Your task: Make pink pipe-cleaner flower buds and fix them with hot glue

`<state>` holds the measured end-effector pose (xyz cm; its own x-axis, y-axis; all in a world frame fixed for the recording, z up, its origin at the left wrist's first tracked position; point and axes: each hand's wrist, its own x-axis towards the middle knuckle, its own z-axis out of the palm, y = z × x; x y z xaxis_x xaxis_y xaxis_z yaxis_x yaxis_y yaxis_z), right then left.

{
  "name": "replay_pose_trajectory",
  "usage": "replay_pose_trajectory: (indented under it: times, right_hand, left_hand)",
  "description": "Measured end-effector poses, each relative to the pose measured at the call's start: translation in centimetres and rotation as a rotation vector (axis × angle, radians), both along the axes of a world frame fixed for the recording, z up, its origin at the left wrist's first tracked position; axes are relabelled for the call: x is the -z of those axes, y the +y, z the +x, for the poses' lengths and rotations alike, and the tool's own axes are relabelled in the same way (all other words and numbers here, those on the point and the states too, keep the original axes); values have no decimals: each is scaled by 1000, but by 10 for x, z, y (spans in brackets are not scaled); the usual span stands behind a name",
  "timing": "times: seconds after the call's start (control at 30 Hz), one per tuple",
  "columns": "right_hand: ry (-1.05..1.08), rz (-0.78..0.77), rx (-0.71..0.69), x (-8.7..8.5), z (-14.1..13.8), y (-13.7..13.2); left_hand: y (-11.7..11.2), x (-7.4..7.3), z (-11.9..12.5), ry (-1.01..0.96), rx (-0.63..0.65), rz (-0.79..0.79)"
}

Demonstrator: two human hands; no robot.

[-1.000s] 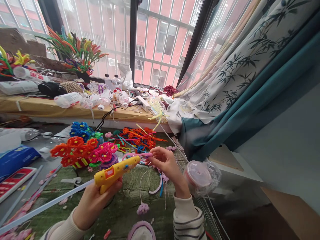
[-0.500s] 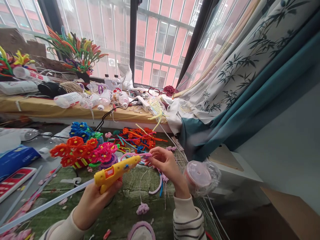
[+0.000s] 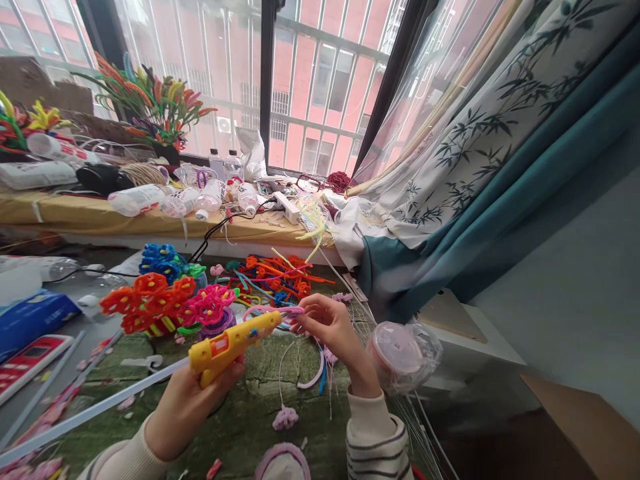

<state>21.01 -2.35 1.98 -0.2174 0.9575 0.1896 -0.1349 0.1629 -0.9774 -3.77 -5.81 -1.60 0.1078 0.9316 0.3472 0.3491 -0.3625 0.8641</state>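
My left hand (image 3: 193, 415) grips a yellow hot glue gun (image 3: 225, 352), and a long white glue stick (image 3: 95, 408) runs from its back toward the lower left. My right hand (image 3: 330, 330) pinches a thin pink pipe cleaner (image 3: 273, 310) just beyond the gun's nozzle. The pipe cleaner curves back over the gun, and the fingers hide its end. Close to the gun stand orange pipe-cleaner flowers (image 3: 150, 303) and a magenta pipe-cleaner flower (image 3: 207, 305).
The hands work above a green mottled mat (image 3: 270, 380). Blue pipe-cleaner flowers (image 3: 163, 261) and a heap of orange pipe cleaners (image 3: 273, 277) lie beyond. A plastic-wrapped spool (image 3: 403, 357) sits at the right. Bottles and a power strip (image 3: 287, 207) crowd the windowsill; a teal curtain (image 3: 415, 267) hangs right.
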Motion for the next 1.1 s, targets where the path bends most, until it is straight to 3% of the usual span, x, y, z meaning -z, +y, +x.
replay_pose_trajectory:
  times: [0.43, 0.73, 1.0, 1.1]
  right_hand:
    - [-12, 0, 13, -1, 1, 0]
    - [2, -9, 19, -2, 3, -1]
    - [-11, -4, 21, -4, 2, -2]
    - [-28, 1, 14, -5, 1, -2]
  left_hand:
    - [-9, -8, 4, -31, -23, -57]
    - [2, 11, -5, -24, 0, -51]
    - [-6, -1, 3, -45, -55, -60]
    - [-5, 2, 2, -20, -49, -69]
